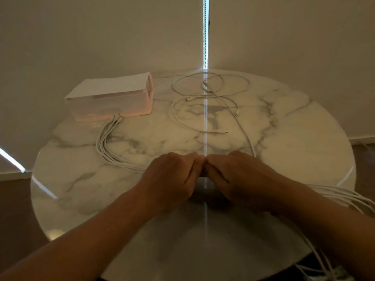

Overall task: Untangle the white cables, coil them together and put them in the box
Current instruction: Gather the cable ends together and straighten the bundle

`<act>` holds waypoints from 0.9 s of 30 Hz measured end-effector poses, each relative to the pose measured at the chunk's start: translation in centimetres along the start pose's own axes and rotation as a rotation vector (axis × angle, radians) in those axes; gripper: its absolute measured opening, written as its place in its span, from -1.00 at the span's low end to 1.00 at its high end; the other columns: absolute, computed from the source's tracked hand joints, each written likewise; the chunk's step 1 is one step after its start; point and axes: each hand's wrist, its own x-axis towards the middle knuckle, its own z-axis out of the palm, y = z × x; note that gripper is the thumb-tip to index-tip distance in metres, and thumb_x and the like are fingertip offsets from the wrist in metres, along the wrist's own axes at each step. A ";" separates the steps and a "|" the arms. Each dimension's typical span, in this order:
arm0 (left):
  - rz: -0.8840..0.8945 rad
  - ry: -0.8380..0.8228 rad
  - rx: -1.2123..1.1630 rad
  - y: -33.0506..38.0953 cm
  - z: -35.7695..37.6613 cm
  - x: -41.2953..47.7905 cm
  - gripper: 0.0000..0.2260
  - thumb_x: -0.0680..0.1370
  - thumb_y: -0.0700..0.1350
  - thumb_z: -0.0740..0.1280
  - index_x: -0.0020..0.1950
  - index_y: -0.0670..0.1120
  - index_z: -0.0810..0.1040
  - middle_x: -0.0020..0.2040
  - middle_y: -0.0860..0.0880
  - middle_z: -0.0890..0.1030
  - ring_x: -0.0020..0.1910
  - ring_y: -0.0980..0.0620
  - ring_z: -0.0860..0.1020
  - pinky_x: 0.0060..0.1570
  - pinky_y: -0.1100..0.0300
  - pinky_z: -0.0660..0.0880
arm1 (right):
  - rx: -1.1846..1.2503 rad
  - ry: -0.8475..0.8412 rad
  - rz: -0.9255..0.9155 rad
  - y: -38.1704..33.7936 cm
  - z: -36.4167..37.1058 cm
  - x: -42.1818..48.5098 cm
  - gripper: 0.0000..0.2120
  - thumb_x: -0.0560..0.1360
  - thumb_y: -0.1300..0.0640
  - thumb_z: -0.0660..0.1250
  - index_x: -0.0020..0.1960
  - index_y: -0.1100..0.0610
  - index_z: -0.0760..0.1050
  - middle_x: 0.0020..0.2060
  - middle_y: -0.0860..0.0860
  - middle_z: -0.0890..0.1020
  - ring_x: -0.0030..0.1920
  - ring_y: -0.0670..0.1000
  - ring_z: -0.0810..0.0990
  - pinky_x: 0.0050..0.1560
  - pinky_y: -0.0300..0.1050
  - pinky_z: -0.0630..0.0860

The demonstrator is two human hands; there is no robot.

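From the head view, the person's left hand (172, 177) and right hand (239, 179) are pressed together, knuckle to knuckle, at the near middle of the round marble table (294, 138). Both have their fingers curled down. A bundle of white cables (105, 147) runs in under the left hand and comes out past the right wrist, spilling over the table's edge, so I judge both hands to be gripping it, though the grip itself is hidden beneath them. The far end of the bundle fans into connectors lying right against the front of the box (109, 104).

Across the table, well apart from the hands, a few loose white cables (209, 90) lie in overlapping loops, and one strand trails from them towards the right hand.

These leads look light, limp and smooth. They will likely slide through the fingers and spring out of a coil unless pinched firmly. I would hold them by the cord itself, a little behind the plugs, and not pull on the connectors.

The box is pale pink and translucent, standing at the far left with a white cover (109, 86) across its top. I can make out nothing inside it.
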 end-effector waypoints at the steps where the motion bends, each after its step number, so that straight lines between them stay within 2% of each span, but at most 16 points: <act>1: -0.004 0.009 0.012 0.0 0.1 0.1 -0.72 0.61 0.11 -0.01 -0.30 0.21 0.24 -0.44 0.13 0.34 -0.46 0.11 0.35 -0.38 0.22 0.23 | 0.006 0.028 -0.011 0.0 0.0 -0.1 -0.74 0.66 -0.04 0.02 -0.11 -0.01 0.39 -0.35 -0.04 0.50 -0.37 -0.04 0.48 -0.28 -0.05 0.47; 3: 0.009 0.027 0.006 -0.2 0.0 0.2 -0.74 0.61 0.14 -0.04 -0.25 0.19 0.27 -0.41 0.11 0.39 -0.45 0.08 0.37 -0.40 0.19 0.23 | -0.014 0.061 -0.029 -0.1 0.1 -0.3 -0.76 0.66 -0.03 0.03 -0.14 -0.01 0.33 -0.37 -0.07 0.44 -0.39 -0.04 0.45 -0.30 -0.06 0.43; 5: 0.054 0.011 0.014 -0.3 -0.1 0.4 -0.72 0.59 0.18 -0.08 -0.21 0.17 0.32 -0.40 0.12 0.45 -0.45 0.10 0.40 -0.43 0.30 0.19 | -0.052 0.061 -0.031 -0.3 0.0 -0.4 -0.76 0.66 -0.03 0.02 -0.17 -0.03 0.27 -0.34 -0.10 0.41 -0.36 -0.04 0.45 -0.26 -0.06 0.45; 9: 0.069 -0.062 0.062 -0.7 -0.3 0.3 -0.59 0.54 0.25 -0.19 -0.22 0.14 0.35 -0.37 0.07 0.52 -0.46 0.13 0.41 -0.43 0.36 0.14 | -0.189 0.013 0.017 -0.9 -0.8 -0.6 -0.66 0.65 -0.08 0.05 -0.28 -0.05 0.21 -0.36 -0.07 0.45 -0.38 -0.07 0.46 -0.33 -0.17 0.37; 13: 0.061 -0.072 0.092 -0.7 -0.2 0.3 -0.64 0.60 0.19 -0.11 -0.23 0.14 0.36 -0.38 0.09 0.50 -0.46 0.11 0.41 -0.42 0.34 0.16 | -0.271 0.076 0.037 -1.1 -0.6 -0.9 -0.73 0.66 -0.11 0.02 -0.16 -0.01 0.23 -0.35 -0.09 0.39 -0.39 -0.08 0.42 -0.30 -0.14 0.40; 15: 0.060 -0.073 0.101 -0.6 -0.3 0.3 -0.67 0.60 0.15 -0.07 -0.24 0.13 0.36 -0.40 0.10 0.46 -0.46 0.09 0.41 -0.44 0.33 0.17 | -0.266 0.121 0.054 -1.2 -0.1 -0.9 -0.78 0.65 -0.12 0.03 -0.07 -0.02 0.12 -0.31 -0.11 0.32 -0.36 -0.08 0.39 -0.27 -0.14 0.41; 18: 0.058 -0.076 0.108 -0.5 -0.4 0.2 -0.67 0.65 0.11 -0.03 -0.27 0.15 0.32 -0.44 0.13 0.41 -0.48 0.12 0.39 -0.45 0.34 0.18 | -0.238 0.153 0.101 -1.2 0.6 -1.0 -0.72 0.63 -0.14 0.07 -0.06 -0.04 0.01 -0.23 -0.11 0.32 -0.24 -0.07 0.42 -0.18 -0.15 0.46; 21: 0.056 -0.089 0.096 -0.7 -0.4 0.1 -0.68 0.66 0.09 0.02 -0.30 0.19 0.27 -0.42 0.12 0.42 -0.46 0.12 0.41 -0.44 0.33 0.18 | -0.214 0.207 0.127 -0.8 0.8 -1.3 -0.76 0.63 -0.17 0.01 -0.07 -0.03 0.13 -0.28 -0.12 0.34 -0.26 -0.09 0.40 -0.23 -0.18 0.40; 24: 0.080 -0.074 0.117 -1.2 -0.5 0.2 -0.69 0.62 0.16 -0.03 -0.30 0.17 0.26 -0.43 0.12 0.39 -0.47 0.09 0.39 -0.44 0.32 0.15 | -0.302 0.290 0.069 -0.6 1.0 -1.4 -0.70 0.61 -0.12 -0.02 -0.16 0.00 0.33 -0.32 -0.09 0.36 -0.32 -0.07 0.35 -0.34 -0.21 0.27; 25: 0.092 -0.067 0.124 -1.3 -0.6 0.2 -0.69 0.60 0.19 -0.06 -0.28 0.16 0.28 -0.44 0.13 0.37 -0.47 0.09 0.38 -0.43 0.30 0.15 | -0.311 0.319 0.057 -0.6 0.9 -1.5 -0.69 0.59 -0.12 -0.02 -0.17 0.01 0.36 -0.34 -0.09 0.37 -0.36 -0.08 0.33 -0.37 -0.22 0.26; 27: 0.115 -0.056 0.143 -1.7 -0.9 0.3 -0.67 0.57 0.23 -0.12 -0.23 0.16 0.31 -0.45 0.15 0.33 -0.46 0.10 0.37 -0.44 0.25 0.17 | -0.295 0.275 0.047 -0.8 0.9 -1.9 -0.68 0.57 -0.18 -0.04 -0.09 0.00 0.35 -0.32 -0.10 0.37 -0.37 -0.07 0.35 -0.41 -0.22 0.28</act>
